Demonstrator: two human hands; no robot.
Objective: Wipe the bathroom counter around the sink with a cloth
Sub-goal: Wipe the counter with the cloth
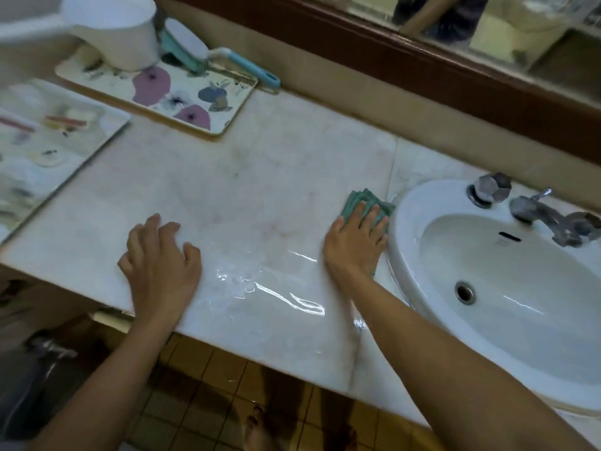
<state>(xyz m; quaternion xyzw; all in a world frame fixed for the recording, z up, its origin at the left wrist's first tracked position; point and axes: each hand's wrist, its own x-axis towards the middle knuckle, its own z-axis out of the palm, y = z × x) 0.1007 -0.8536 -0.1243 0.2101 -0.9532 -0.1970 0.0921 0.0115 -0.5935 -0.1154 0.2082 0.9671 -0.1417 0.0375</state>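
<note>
A pale marble counter (247, 190) fills the middle of the view, with a white oval sink (507, 288) set into it at the right. My right hand (356, 242) lies flat on a folded green cloth (366, 201), pressing it to the counter right against the sink's left rim. The cloth's far edge sticks out past my fingertips. My left hand (159, 258) rests palm down on the counter near its front edge, fingers spread, holding nothing. A wet, shiny streak (276, 291) lies on the marble between my hands.
A flowered tray (182, 99) at the back left carries a white jug (113, 30) and a teal-and-white brush (227, 60). Another tray (48, 148) lies at the far left. Metal taps (487, 187) and a spout (546, 219) stand behind the basin. A wood-framed mirror (422, 56) runs along the wall.
</note>
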